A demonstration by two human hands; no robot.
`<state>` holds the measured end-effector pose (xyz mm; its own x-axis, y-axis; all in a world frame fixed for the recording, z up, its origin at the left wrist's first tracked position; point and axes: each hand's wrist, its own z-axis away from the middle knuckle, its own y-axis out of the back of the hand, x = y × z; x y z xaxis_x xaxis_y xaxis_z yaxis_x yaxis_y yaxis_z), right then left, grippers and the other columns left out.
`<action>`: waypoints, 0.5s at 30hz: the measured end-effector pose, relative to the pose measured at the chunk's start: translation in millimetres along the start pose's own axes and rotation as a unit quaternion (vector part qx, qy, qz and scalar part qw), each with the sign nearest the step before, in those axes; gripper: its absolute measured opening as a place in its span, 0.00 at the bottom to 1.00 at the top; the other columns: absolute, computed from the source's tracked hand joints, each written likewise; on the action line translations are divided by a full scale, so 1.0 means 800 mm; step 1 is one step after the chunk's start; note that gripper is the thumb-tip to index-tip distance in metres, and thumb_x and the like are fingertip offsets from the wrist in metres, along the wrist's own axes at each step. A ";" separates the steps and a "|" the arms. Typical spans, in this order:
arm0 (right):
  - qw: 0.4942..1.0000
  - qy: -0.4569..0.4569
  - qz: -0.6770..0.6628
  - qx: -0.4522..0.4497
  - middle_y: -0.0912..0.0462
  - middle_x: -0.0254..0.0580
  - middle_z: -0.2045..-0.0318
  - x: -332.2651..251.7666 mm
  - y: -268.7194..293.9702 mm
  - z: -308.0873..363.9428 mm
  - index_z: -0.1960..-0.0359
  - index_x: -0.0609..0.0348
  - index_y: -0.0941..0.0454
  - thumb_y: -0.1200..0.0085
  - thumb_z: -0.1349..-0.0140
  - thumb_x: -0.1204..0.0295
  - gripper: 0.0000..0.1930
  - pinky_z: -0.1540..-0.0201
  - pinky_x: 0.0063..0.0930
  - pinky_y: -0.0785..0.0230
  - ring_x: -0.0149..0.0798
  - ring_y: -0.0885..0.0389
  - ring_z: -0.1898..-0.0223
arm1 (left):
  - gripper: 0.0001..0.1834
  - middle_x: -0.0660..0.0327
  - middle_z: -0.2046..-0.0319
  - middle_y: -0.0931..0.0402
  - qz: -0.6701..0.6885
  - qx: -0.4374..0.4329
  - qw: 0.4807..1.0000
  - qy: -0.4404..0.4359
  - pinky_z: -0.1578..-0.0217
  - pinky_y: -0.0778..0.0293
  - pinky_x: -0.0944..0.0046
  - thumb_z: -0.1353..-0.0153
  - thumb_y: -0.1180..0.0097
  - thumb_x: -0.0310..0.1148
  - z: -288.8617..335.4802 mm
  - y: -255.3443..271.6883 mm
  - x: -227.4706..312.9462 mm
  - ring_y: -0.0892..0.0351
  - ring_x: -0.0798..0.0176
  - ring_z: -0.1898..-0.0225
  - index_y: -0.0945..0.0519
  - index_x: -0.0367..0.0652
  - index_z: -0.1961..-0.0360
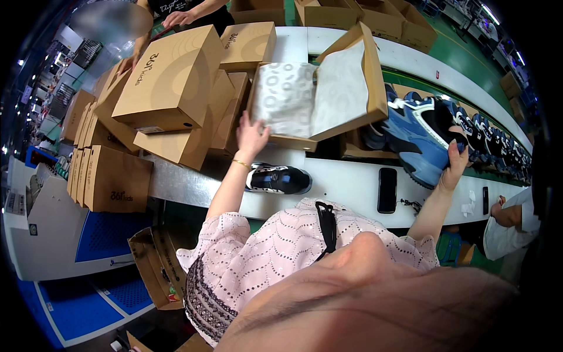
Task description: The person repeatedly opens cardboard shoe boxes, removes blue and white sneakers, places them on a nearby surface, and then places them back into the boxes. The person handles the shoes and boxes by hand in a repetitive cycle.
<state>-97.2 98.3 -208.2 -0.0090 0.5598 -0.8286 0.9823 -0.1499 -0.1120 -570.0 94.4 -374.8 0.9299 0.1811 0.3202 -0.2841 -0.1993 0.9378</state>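
Observation:
An open shoebox with patterned white tissue paper inside stands before me, its lid side tilted up at the right. My left hand rests at the box's near left corner, fingers spread over its edge. Held up on the right is a blue sneaker with a white and black upper; my right hand grips it at the heel end. A second sneaker, dark with a blue and white sole, lies on the white table between the box and my body.
Closed shoeboxes are piled at the left. More sneakers stand in a row at the right. A black phone lies on the table. Another person's hand is beyond the pile; a further person sits at right.

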 end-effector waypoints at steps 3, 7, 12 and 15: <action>0.999 0.025 -0.009 -0.043 0.28 0.38 0.57 -0.011 -0.060 0.007 0.59 0.66 0.28 0.46 0.45 0.70 0.15 0.46 0.24 0.48 0.31 0.33 0.55 | 0.17 0.40 0.35 0.57 0.073 0.020 0.988 -0.137 0.39 0.43 0.58 0.44 0.46 0.47 0.014 -0.031 0.025 0.51 0.42 0.35 0.17 0.46 0.64; 0.993 0.035 -0.037 -0.107 0.30 0.33 0.63 -0.006 -0.149 -0.001 0.65 0.62 0.29 0.42 0.47 0.72 0.11 0.57 0.18 0.44 0.28 0.35 0.63 | 0.19 0.45 0.42 0.40 0.191 0.018 0.973 -0.132 0.48 0.33 0.58 0.44 0.45 0.39 0.046 -0.016 0.044 0.30 0.48 0.48 0.25 0.43 0.53; 0.970 0.138 0.087 -0.178 0.33 0.37 0.65 0.063 -0.213 0.004 0.64 0.61 0.31 0.40 0.47 0.75 0.13 0.63 0.19 0.39 0.30 0.34 0.65 | 0.11 0.57 0.65 0.25 0.317 0.251 0.915 0.007 0.63 0.28 0.66 0.43 0.49 0.27 0.072 0.063 -0.003 0.24 0.62 0.64 0.26 0.39 0.59; 0.927 0.110 0.184 -0.306 0.30 0.41 0.63 0.119 -0.233 0.033 0.60 0.61 0.30 0.42 0.48 0.79 0.14 0.65 0.18 0.37 0.32 0.31 0.67 | 0.14 0.60 0.67 0.24 0.392 0.299 0.870 0.021 0.68 0.28 0.71 0.40 0.51 0.26 0.087 0.121 -0.022 0.24 0.70 0.70 0.32 0.39 0.52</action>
<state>-286.5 158.0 -281.2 0.3208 0.7253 -0.6091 0.8337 0.0890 0.5451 -597.7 4.5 -298.8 0.4919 -0.2030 0.8467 -0.6432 -0.7401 0.1963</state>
